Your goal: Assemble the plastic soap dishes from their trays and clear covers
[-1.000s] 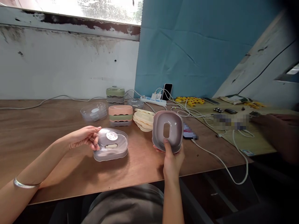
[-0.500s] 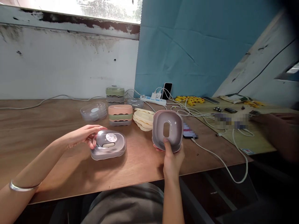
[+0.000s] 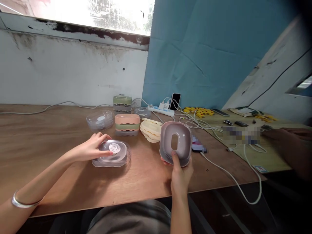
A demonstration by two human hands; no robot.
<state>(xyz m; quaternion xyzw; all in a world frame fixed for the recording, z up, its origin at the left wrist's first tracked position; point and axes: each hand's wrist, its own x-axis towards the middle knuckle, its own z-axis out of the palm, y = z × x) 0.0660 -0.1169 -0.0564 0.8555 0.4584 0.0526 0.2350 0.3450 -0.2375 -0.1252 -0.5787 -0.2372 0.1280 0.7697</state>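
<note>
My left hand [image 3: 94, 150] rests on a clear plastic lid [image 3: 111, 154] with a round white sticker, which lies flat on the wooden table [image 3: 48, 136]; the fingers curl over its left edge. My right hand [image 3: 179, 172] holds a greyish-pink soap dish base [image 3: 175, 143] tilted up towards me, thumb on its inner rim, an oval hole in its middle.
Behind stand a stack of clear lids [image 3: 99, 119], a pink, green and grey stack of dishes [image 3: 127, 124], a green and grey stack [image 3: 122, 103] and cream trays [image 3: 151, 130]. A power strip [image 3: 162, 110], phones and white cables lie to the right. Another person's arm [image 3: 290, 143] reaches in at the right.
My left hand has lowered the clear lid from a tilted, lifted pose down flat onto the table and a little to the left. The right hand keeps the dish base almost still.
</note>
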